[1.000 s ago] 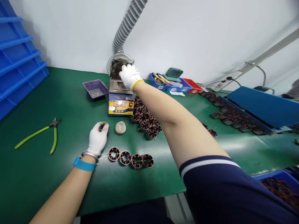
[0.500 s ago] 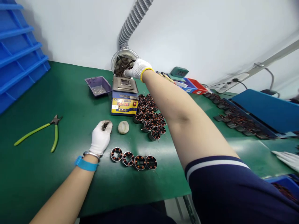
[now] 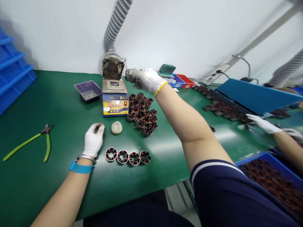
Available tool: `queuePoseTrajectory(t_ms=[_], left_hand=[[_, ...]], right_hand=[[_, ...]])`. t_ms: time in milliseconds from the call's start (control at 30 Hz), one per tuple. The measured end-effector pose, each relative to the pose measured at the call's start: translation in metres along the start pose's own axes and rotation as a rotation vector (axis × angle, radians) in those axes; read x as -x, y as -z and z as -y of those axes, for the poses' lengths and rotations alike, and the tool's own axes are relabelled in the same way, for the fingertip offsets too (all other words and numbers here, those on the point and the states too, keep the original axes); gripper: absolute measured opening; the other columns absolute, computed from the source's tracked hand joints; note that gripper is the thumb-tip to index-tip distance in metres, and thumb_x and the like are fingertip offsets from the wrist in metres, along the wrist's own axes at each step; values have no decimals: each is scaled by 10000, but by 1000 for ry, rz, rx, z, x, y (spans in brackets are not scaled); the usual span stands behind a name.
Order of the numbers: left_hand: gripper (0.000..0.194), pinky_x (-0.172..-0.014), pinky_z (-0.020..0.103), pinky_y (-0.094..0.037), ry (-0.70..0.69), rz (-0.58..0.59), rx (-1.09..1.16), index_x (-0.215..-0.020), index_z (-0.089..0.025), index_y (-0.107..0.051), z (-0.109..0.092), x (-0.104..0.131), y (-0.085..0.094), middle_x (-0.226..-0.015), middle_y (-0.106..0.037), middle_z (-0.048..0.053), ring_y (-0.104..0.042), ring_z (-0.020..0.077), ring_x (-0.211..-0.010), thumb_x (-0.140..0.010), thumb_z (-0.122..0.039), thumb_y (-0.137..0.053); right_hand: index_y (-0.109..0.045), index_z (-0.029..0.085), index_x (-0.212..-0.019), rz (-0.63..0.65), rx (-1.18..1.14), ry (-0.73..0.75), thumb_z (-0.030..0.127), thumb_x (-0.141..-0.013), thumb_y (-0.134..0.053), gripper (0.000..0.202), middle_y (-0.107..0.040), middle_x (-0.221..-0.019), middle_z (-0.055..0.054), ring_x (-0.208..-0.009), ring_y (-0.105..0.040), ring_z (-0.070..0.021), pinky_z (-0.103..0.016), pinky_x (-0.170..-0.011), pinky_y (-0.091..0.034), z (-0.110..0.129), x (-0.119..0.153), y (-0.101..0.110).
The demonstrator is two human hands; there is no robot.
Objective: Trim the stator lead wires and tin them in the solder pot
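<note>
My right hand [image 3: 150, 81], in a white glove with a yellow cuff, is raised to the right of the solder pot [image 3: 115, 104]. Its fingers close round a motor stator [image 3: 129, 75], blurred, with one dark end showing. My left hand [image 3: 93, 138], gloved with stained fingertips, rests on the green table with curled fingers; what they hold, if anything, is hidden. Beside it lies a round whitish pad [image 3: 116, 127]. A short row of stators [image 3: 122, 157] stands in front, to the right of my left wrist. More stators [image 3: 142, 113] cluster right of the pot.
Green-handled cutters [image 3: 28, 143] lie at left. A purple tray [image 3: 88, 91] stands left of the pot, with an exhaust fan [image 3: 113, 70] behind. Blue crates [image 3: 14, 67] rise far left. At right are a co-worker's gloved hand [image 3: 264, 124], a blue panel [image 3: 255, 96] and a filled blue bin [image 3: 272, 176].
My right hand has moved from over the solder pot to its right, carrying the stator. My left hand stays by the pad. The view has swung right, showing more of the co-worker's area.
</note>
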State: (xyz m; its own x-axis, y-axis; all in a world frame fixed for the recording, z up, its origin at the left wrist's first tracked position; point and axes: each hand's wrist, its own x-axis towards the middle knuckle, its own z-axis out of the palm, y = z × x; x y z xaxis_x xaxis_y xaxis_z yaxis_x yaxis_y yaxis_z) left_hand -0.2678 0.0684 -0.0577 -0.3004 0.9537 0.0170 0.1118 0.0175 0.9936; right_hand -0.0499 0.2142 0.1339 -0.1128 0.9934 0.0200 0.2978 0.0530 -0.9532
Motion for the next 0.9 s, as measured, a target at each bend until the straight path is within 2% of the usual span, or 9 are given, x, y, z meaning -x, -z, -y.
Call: queuePoseTrajectory(t_ms=[100, 233, 333, 433, 533, 633, 700, 767, 900], left_hand=[[360, -665, 316, -530, 12, -5, -19, -904, -143, -671, 0, -2, 2, -832, -716, 80, -634, 187, -681, -732, -457, -632], [283, -692, 294, -530, 42, -22, -42, -938, -150, -675, 0, -3, 2, -848, -715, 51, -632, 164, -688, -763, -370, -642], [233, -696, 284, -539, 72, -28, -67, -977, -147, -680, -2, -3, 2, -861, -720, 34, -638, 149, -679, -790, -282, -654], [199, -711, 282, -544, 79, -40, -92, -980, -140, -684, -8, -2, 1, -854, -721, 24, -640, 140, -674, -799, -217, -656], [177, -723, 278, -548, 71, -69, -114, -960, -133, -693, -12, 0, 0, -832, -719, 21, -649, 144, -693, -795, -185, -651], [167, -724, 273, -549, 59, -80, -122, -937, -131, -698, -14, 1, 0, -825, -723, 26, -656, 152, -712, -782, -172, -654], [175, -725, 274, -551, 54, -72, -114, -941, -135, -699, -14, 0, 0, -830, -727, 29, -659, 151, -709, -775, -174, -658], [185, -709, 281, -554, 60, -55, -94, -947, -138, -696, -12, -1, 0, -827, -729, 32, -657, 147, -677, -771, -180, -659], [195, -640, 284, -555, 74, -35, -51, -933, -131, -684, -11, -2, 4, -806, -728, 46, -638, 143, -604, -755, -209, -664]], right_hand=[[-580, 204, -806, 13, -206, -12, 381, -744, -763, 263, -559, -693, 42, -526, -459, -66, -245, -588, -522, -35, 65, 17], [-582, 204, -934, -58, -218, -75, 332, -586, -840, 451, -653, -824, 16, -707, -629, -123, -300, -713, -563, -99, 162, 35], [-572, 203, -1063, -62, -31, -168, 255, -557, -825, 568, -712, -979, -47, -863, -701, -206, -397, -828, -581, -141, 227, 34], [-609, 195, -1130, -52, 312, -26, 299, -619, -828, 565, -669, -1217, -121, -1140, -644, -285, -497, -1015, -510, -171, 265, 22], [-628, 178, -1190, -53, 512, 180, 459, -676, -832, 620, -622, -1304, -155, -1277, -553, -320, -535, -1108, -426, -187, 278, 19], [-540, 191, -1343, -18, 450, 268, 633, -743, -736, 770, -602, -1338, -159, -1240, -584, -317, -519, -1046, -488, -187, 274, 34], [-493, 217, -1382, -86, 408, 310, 588, -889, -586, 623, -583, -1362, -142, -1237, -588, -278, -491, -1041, -495, -179, 262, 48], [-543, 222, -1321, -149, 558, 363, 447, -947, -522, 437, -561, -1383, -133, -1287, -541, -265, -492, -1087, -451, -171, 243, 55], [-702, 227, -1054, 5, 1036, 397, 283, -771, -696, 289, -548, -1401, -120, -1389, -400, -382, -598, -1108, -379, -160, 195, 46]])
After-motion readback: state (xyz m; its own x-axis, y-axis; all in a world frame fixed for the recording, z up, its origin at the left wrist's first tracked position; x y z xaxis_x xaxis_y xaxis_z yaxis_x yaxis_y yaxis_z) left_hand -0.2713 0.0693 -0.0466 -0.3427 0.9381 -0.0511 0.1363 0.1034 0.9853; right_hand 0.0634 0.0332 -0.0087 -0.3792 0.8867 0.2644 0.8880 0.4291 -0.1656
